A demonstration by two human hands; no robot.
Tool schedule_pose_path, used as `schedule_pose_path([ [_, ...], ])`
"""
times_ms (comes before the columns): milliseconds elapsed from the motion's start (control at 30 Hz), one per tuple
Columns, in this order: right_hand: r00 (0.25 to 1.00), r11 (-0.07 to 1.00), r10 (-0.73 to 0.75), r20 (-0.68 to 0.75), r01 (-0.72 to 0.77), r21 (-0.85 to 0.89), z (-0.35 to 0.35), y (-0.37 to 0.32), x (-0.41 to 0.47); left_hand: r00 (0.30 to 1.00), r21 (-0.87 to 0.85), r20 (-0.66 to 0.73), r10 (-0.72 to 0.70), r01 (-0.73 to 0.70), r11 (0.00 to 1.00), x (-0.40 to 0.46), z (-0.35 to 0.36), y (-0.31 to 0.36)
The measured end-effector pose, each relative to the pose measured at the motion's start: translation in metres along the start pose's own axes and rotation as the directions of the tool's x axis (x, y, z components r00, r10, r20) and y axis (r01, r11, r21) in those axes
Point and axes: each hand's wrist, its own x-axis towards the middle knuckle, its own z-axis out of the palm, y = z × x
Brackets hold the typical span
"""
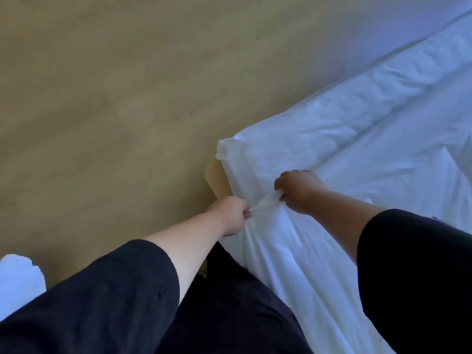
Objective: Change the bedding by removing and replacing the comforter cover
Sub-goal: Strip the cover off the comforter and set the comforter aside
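From my feed, both fists are bunched on the white cover (319,154) at center frame: left hand (231,215) and right hand (296,190) each gripping its edge, near the bed corner.

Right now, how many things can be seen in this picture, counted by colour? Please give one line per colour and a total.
White: 2, the bedding on the bed, gripped by the left hand and the right hand, and a white cloth at the lower left.
Tan: 1, the floor.
Black: 2, the sleeves.
Total: 5.
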Motion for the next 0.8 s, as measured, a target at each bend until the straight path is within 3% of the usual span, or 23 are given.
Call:
schedule_pose_path([
  [100,0.995,0.995,-0.004,-0.095,0.013,0.103,-0.049,-0.020,0.002,0.994,-0.048,-0.107,0.007,-0.012,0.999,-0.032,-0.055,-0.020],
  [267,0.960,0.995,0.082,-0.267,-0.066,0.069,-0.118,-0.047,0.024,0.980,-0.010,-0.195,0.036,-0.039,0.999,-0.047,-0.152,-0.043],
  [400,0.961,0.968,0.246,-0.128,-0.251,-0.022,-0.134,-0.068,0.037,0.999,0.086,-0.035,0.036,-0.033,0.996,-0.043,-0.211,-0.068],
  [600,0.936,0.921,0.351,-0.036,-0.338,0.194,-0.198,-0.130,0.034,0.996,0.304,0.077,0.055,-0.076,0.950,-0.100,-0.358,-0.129],
  [800,0.867,0.816,0.479,-0.139,-0.381,0.435,-0.319,-0.122,0.033,0.980,0.435,-0.017,0.198,-0.171,0.884,-0.113,-0.478,-0.098],
])
